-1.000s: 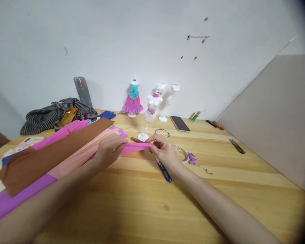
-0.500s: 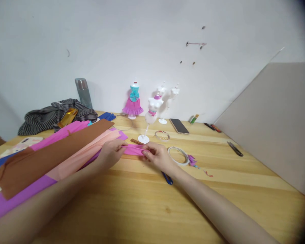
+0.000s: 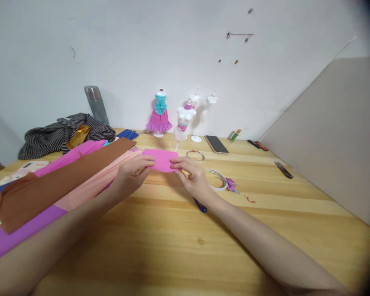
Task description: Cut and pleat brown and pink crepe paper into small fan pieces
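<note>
A small piece of pink crepe paper (image 3: 160,159) is held up between both hands, just above the wooden table (image 3: 185,238). My left hand (image 3: 131,172) pinches its left edge and my right hand (image 3: 194,176) pinches its right edge. Under my right wrist lie blue-handled scissors (image 3: 200,205), mostly hidden. Just behind the paper stands a white mini mannequin (image 3: 182,123) with a pink waistband.
Long crepe sheets in brown (image 3: 58,181), peach (image 3: 89,187), pink and purple (image 3: 21,232) lie at the left. At the back are a dressed mannequin (image 3: 159,113), a steel bottle (image 3: 94,103), striped cloth (image 3: 61,133), a phone (image 3: 216,144), tape rings (image 3: 217,179), snips (image 3: 283,169).
The pink paper was a narrow folded strip; now it is opened out into a wider piece and lifted. My right hand moved left, toward my left hand.
</note>
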`<state>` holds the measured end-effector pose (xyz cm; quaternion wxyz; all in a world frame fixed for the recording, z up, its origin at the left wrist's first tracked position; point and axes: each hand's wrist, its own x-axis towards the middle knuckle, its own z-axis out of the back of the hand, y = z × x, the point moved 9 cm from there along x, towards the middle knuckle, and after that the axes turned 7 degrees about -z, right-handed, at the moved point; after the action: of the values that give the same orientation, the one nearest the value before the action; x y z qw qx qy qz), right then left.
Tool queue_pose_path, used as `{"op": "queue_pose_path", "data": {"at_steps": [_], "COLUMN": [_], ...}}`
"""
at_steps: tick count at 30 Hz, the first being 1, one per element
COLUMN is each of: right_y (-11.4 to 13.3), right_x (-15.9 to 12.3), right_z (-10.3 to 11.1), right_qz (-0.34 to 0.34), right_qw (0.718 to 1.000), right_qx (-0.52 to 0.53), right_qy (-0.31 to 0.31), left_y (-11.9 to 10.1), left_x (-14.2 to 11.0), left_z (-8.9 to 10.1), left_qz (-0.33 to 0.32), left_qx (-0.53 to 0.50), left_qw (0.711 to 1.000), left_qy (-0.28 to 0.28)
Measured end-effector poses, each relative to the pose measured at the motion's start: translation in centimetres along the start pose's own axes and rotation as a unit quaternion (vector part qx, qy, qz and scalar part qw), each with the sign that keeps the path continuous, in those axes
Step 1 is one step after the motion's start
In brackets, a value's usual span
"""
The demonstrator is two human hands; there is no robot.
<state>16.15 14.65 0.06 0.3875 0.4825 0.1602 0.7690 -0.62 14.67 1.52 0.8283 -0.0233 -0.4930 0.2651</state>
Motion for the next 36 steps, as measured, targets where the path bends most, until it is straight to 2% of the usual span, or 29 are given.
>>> {"op": "queue_pose_path", "data": {"at_steps": [1, 3, 5, 9, 13, 18, 24, 36], "right_y": [-0.1, -0.8, -1.7, -2.6, -2.8, -2.7, -2.6, -3.3], "right_x": [-0.1, -0.4, -0.8, -1.6, -2.1, -2.4, -2.5, -2.4], "right_z": [-0.4, -1.4, -2.6, -4.7, -5.7, -6.1, -6.3, -6.6], "right_qz": [0.002, -0.01, -0.034, -0.057, -0.054, -0.041, -0.042, -0.05], "right_qw": [1.0, 0.998, 0.992, 0.967, 0.943, 0.932, 0.93, 0.935], "right_qx": [-0.01, -0.033, -0.068, -0.16, -0.213, -0.214, -0.223, -0.192], "right_qy": [0.015, 0.052, 0.097, 0.188, 0.249, 0.288, 0.288, 0.295], "left_y": [-0.1, 0.7, 2.3, 5.1, 5.0, 4.0, 2.6, 2.4], "left_x": [0.0, -0.4, -1.1, -3.1, -4.3, -5.3, -5.4, -5.1], "left_z": [-0.3, -1.1, -2.4, -4.6, -5.6, -5.7, -5.9, -5.9], "left_qz": [-0.014, -0.002, 0.052, 0.175, 0.175, 0.157, 0.126, 0.141], "left_qx": [0.006, 0.009, 0.016, 0.024, 0.012, -0.037, -0.017, -0.022], "left_qw": [1.0, 0.998, 0.991, 0.953, 0.934, 0.94, 0.95, 0.95], "left_qy": [0.017, 0.059, 0.121, 0.246, 0.311, 0.302, 0.286, 0.277]}}
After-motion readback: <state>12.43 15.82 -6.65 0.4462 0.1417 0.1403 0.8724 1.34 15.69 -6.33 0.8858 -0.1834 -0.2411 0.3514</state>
